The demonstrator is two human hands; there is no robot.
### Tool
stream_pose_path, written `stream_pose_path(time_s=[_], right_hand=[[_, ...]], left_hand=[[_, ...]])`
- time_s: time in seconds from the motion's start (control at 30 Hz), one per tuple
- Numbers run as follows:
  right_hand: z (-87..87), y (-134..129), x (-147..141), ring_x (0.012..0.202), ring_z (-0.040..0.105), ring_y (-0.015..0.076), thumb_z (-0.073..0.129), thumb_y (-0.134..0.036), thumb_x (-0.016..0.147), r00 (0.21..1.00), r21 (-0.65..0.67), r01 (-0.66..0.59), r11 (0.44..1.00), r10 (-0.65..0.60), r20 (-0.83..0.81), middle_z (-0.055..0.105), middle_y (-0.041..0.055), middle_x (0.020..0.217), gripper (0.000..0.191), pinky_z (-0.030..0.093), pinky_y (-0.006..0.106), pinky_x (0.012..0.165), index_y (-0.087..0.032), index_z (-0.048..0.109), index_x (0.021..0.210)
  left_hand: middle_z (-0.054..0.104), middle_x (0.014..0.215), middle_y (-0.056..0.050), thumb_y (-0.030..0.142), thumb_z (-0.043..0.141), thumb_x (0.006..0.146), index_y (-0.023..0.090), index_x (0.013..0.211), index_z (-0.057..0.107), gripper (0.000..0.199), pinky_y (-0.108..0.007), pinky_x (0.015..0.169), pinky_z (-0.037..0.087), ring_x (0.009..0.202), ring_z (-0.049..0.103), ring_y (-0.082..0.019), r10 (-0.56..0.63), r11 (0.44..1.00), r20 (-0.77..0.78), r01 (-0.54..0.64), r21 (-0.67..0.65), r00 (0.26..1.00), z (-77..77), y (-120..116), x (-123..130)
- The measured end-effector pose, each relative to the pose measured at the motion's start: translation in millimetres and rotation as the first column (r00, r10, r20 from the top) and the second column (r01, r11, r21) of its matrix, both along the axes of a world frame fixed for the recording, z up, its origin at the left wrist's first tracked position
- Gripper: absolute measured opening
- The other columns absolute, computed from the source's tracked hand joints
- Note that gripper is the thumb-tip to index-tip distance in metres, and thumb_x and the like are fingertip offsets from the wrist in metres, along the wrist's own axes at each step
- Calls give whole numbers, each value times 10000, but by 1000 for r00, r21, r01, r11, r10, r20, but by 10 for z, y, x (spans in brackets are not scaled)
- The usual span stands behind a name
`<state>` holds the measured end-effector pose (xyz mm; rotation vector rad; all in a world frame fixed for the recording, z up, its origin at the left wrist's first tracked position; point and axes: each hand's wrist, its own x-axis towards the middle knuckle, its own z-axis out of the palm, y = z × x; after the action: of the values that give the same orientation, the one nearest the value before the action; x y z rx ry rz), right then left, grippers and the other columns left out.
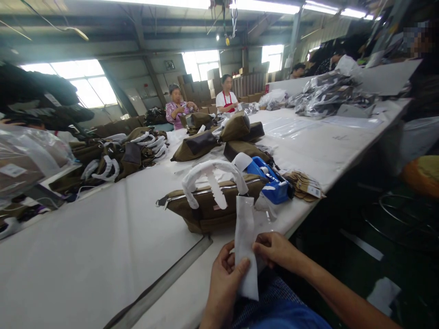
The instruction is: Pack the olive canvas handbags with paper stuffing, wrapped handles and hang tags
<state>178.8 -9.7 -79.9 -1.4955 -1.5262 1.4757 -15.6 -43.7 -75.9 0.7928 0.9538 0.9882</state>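
Note:
A long strip of white foam wrap [246,224] hangs between my hands at the table's near edge. My left hand [226,269] grips its left side, thumb across the front. On the opposite edge, my right hand [274,249] pinches the strip with curled fingers. Just beyond stands an olive-brown handbag [206,219] with a silver zipper along its top. White wrapping covers its raised handle [212,167], and a loose white piece droops over the front. Beside the bag's right end sits a blue tape dispenser [270,180].
Several brown tags [303,185] lie right of the dispenser. More olive bags [202,144] are piled behind, and others with wrapped handles [126,153] at left. Plastic-wrapped goods [325,93] cover the far right. Two people stand across the white table [85,256]; a round stool [423,176] is at right.

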Motion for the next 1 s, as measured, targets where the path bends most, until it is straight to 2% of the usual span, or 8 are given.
stream_pose_path(time_s=[0.2, 0.3, 0.37, 0.53, 0.67, 0.77, 0.87, 1.0], right_hand=[[147, -278, 127, 682, 725, 241, 633, -625, 849, 944, 170, 330, 928, -329, -38, 767, 54, 761, 472, 569, 342, 703, -200, 763, 1008], [263, -412, 9, 1019, 736, 297, 687, -584, 849, 938, 106, 331, 938, -314, -150, 797, 85, 1015, 720, 557, 395, 946, -190, 571, 1441], [274, -424, -146, 1034, 731, 299, 713, -560, 846, 936, 52, 267, 962, -246, -253, 794, 79, 1046, 857, 571, 412, 930, -192, 407, 1556], [210, -276, -496, 851, 750, 262, 729, -556, 837, 854, -33, 260, 965, -245, -459, 786, 78, 1012, 664, 599, 338, 722, -181, 584, 1365], [206, -206, -449, 956, 745, 292, 741, -560, 820, 863, -21, 199, 980, -186, -470, 770, 114, 1121, 631, 604, 396, 838, -164, 633, 1299], [187, -179, -167, 1146, 685, 319, 725, -528, 845, 946, 141, 173, 975, -125, -298, 719, 108, 1277, 572, 548, 461, 1001, -197, 664, 1308], [146, -98, 312, 1165, 670, 329, 673, -519, 877, 949, 342, 304, 889, -315, -22, 739, 71, 1241, 399, 534, 474, 1011, -260, 763, 1166], [67, 144, 1177, 1014, 720, 320, 611, -491, 893, 709, 649, 431, 627, -680, 187, 776, 73, 1126, 331, 573, 429, 901, -266, 792, 1054]], left_hand=[[790, 929, -138, 484, 890, 687, 119, 1464, 406, 986, -251, 638, 554, 742, 742, -220, 81, 996, -86, -83, -19, 993, 16, -11, 1], [794, 948, -144, 485, 879, 703, 128, 1537, 321, 1066, -259, 633, 557, 749, 747, -227, 51, 999, -107, -50, 10, 993, 65, -17, 30], [798, 927, -131, 488, 868, 720, 146, 1578, 258, 1106, -252, 593, 545, 706, 742, -221, 24, 1000, -118, -22, 14, 993, 81, -28, 74], [800, 894, -125, 491, 835, 764, 126, 1606, 168, 1135, -281, 653, 571, 730, 754, -237, 47, 998, -119, -41, 53, 992, 36, -29, 158], [794, 1015, -148, 502, 785, 811, 141, 1623, 111, 1116, -340, 778, 593, 907, 764, -279, -18, 994, -163, 36, 107, 987, -3, 34, 81], [752, 1187, -166, 519, 753, 825, 153, 1562, 354, 915, -393, 964, 558, 1091, 721, -295, 52, 981, -302, 8, 194, 952, 13, 82, -70], [761, 1172, -134, 553, 719, 828, 186, 1249, 700, 559, -418, 1034, 519, 1122, 702, -312, 286, 942, -467, -155, 299, 837, 75, 102, -216], [798, 999, -82, 543, 736, 807, 248, 1029, 796, 374, -394, 990, 542, 984, 734, -304, 414, 886, -496, -213, 411, 764, 266, 90, -192]])
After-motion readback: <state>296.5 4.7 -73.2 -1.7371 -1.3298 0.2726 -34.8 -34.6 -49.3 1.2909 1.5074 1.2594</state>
